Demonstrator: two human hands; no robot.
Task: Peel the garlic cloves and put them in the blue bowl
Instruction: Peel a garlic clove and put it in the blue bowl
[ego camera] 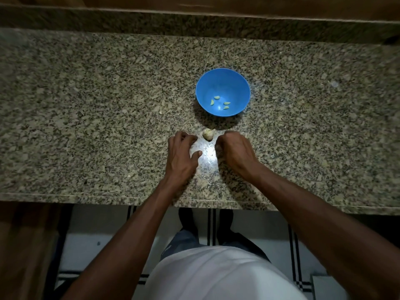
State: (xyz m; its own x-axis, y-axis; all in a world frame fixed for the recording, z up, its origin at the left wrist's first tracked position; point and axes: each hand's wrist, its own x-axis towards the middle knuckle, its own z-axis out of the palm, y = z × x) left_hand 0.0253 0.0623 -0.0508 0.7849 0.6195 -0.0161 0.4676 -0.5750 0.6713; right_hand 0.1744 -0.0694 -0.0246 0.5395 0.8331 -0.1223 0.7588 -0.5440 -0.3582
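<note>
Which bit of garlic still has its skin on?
The garlic piece on the counter between the hands, papery and whitish. The four cloves in the blue bowl are bare and yellowish.

Looks like a home kitchen to us: speckled granite countertop (108, 126) with a raised granite backsplash ledge (194, 24) and wood paneling (238, 5) behind it. Below the counter edge we see a white tiled floor with black stripe borders (294, 245). Food prep on the counter, a plastic blue bowl (223, 83) holding peeled garlic cloves (216, 97), fits that.
</note>
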